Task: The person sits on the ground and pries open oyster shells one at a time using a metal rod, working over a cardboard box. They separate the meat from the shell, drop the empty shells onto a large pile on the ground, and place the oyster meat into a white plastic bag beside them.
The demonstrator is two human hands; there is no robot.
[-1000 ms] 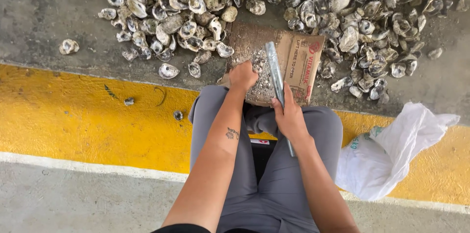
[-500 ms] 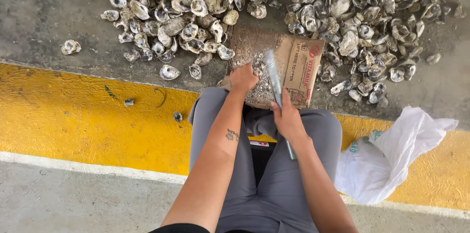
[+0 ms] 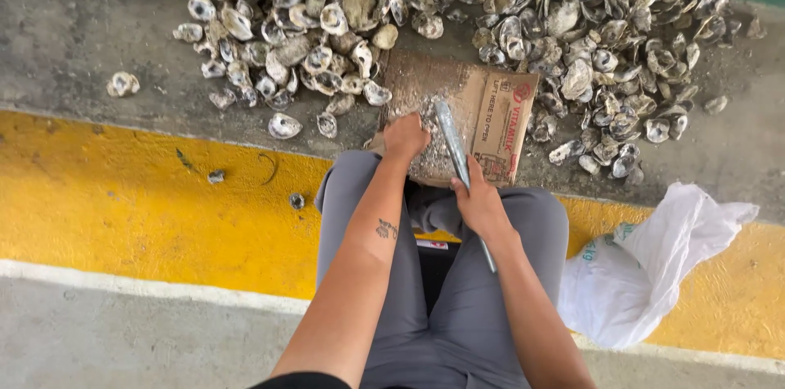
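Right hand (image 3: 478, 202) gripped a metal bar (image 3: 455, 148); left hand (image 3: 405, 135) fingers curled closed on flattened brown cardboard (image 3: 482, 103), red label beyond the bar.

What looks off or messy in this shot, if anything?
Mostly the strays. One shell lies alone on the concrete, well left of the main shell pile. Small fragments dot the yellow strip. The cardboard under the left hand is dirty and strewn with crushed bits. The right hand grips a metal bar.
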